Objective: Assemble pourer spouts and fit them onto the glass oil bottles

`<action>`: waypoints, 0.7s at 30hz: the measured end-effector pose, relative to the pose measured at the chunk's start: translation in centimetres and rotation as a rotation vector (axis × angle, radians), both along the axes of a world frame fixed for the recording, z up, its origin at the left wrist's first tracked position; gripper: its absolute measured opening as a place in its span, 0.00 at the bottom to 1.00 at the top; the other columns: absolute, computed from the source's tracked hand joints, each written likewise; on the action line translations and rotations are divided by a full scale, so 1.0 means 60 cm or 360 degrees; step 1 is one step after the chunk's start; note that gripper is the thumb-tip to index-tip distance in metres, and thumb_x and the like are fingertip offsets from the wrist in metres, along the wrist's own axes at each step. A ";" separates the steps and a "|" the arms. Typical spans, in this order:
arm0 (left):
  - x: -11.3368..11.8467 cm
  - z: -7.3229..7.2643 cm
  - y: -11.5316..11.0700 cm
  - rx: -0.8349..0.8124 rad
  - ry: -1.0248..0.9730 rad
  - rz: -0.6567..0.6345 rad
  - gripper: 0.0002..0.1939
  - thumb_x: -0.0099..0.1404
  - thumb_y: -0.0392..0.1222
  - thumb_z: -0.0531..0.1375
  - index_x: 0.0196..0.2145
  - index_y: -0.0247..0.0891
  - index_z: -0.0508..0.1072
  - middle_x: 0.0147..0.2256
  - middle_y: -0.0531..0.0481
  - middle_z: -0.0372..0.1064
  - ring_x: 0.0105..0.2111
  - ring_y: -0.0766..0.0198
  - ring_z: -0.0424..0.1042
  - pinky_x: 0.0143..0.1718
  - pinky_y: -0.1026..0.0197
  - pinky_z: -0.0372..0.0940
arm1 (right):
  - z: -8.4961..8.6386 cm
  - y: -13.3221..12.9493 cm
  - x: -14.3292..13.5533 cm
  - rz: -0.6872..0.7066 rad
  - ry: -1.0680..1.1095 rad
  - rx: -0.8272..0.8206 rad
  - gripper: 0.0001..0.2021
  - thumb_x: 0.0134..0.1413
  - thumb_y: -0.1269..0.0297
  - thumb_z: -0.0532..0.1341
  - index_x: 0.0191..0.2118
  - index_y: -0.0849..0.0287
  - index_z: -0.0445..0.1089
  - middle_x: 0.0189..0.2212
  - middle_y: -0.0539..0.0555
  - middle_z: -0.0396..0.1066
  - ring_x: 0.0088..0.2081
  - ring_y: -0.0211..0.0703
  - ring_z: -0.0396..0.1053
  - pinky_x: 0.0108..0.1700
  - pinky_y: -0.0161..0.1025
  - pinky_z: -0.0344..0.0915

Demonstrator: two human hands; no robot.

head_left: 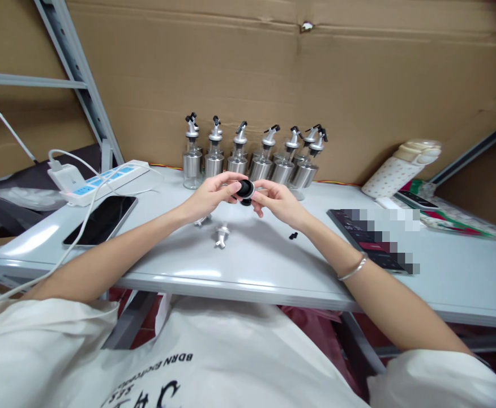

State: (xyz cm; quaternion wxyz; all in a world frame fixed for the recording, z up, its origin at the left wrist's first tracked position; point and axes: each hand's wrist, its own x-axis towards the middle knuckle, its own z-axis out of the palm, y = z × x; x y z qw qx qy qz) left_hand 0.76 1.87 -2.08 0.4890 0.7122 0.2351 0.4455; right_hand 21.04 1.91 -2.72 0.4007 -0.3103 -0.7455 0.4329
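Observation:
Between my two hands is a black round stopper with a silvery rim, held up above the tabletop. My left hand pinches its left side with thumb and fingers. From the right, my right hand grips the rim between thumb and forefinger, other fingers curled below. A small dark part shows just under the stopper; whether it is joined to it I cannot tell. On the table below lie a silver pourer spout and a second silver piece, partly hidden by my left hand. Small black caps lie below my right wrist.
Several glass-and-steel bottles with pourer spouts stand behind my hands, against cardboard. A phone and a power strip with a cable are at left. A dark device and a leaning white flask are at right.

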 end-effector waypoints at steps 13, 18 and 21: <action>0.003 -0.006 -0.005 0.0125 0.0214 0.0141 0.20 0.57 0.45 0.65 0.46 0.35 0.70 0.37 0.49 0.71 0.32 0.68 0.72 0.37 0.63 0.66 | 0.008 -0.021 -0.013 -0.0017 0.0072 -0.0199 0.23 0.47 0.51 0.67 0.43 0.58 0.62 0.22 0.48 0.74 0.19 0.35 0.70 0.25 0.35 0.69; 0.004 -0.003 -0.012 0.0123 0.0223 0.0157 0.19 0.58 0.43 0.64 0.46 0.34 0.70 0.40 0.47 0.70 0.35 0.66 0.72 0.39 0.61 0.65 | 0.000 -0.016 -0.014 -0.0022 0.0099 -0.0169 0.21 0.47 0.53 0.67 0.43 0.58 0.62 0.24 0.48 0.74 0.22 0.35 0.71 0.26 0.36 0.70; 0.004 0.001 -0.014 0.0165 0.0191 0.0107 0.17 0.58 0.41 0.62 0.45 0.34 0.71 0.42 0.46 0.71 0.37 0.66 0.71 0.42 0.60 0.65 | -0.001 -0.014 -0.014 -0.0017 0.0112 -0.0148 0.20 0.47 0.55 0.67 0.42 0.58 0.61 0.25 0.48 0.74 0.23 0.36 0.72 0.26 0.36 0.70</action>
